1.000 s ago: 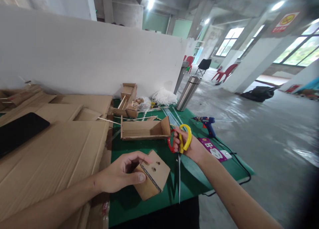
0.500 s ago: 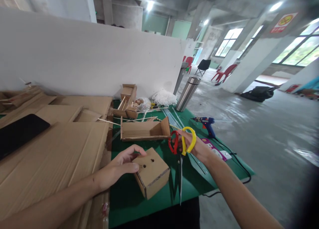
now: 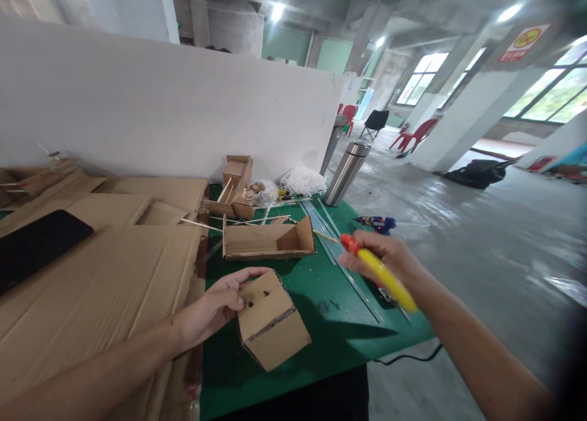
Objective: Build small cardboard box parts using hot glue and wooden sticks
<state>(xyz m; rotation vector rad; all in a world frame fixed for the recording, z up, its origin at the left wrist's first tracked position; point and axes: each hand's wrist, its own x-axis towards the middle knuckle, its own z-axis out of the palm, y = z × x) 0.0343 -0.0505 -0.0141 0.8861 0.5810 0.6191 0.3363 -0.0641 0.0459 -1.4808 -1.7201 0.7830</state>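
A small cardboard box [image 3: 273,323] with two holes in its upper face is tilted at the front of the green table. My left hand [image 3: 224,302] grips its left edge, the thumb beside one hole. My right hand [image 3: 378,256] is closed on a pair of scissors [image 3: 385,277] with one red and one yellow handle, held over the table's right side; the blades are mostly hidden. Beyond the box lies an open cardboard tray [image 3: 268,241] with thin wooden sticks behind it. A glue gun [image 3: 378,223] is just past my right hand, partly covered by it.
Flat cardboard sheets [image 3: 105,274] with a black phone [image 3: 43,244] fill the left side. A steel thermos [image 3: 347,173] stands at the back right. Clear glue sticks [image 3: 353,283] lie along the table's right. A white partition [image 3: 174,109] rises behind.
My right hand has moved right and turned the scissors, swinging the blades from pointing down to mostly out of sight. My left hand has tipped the box, showing more of its front side.
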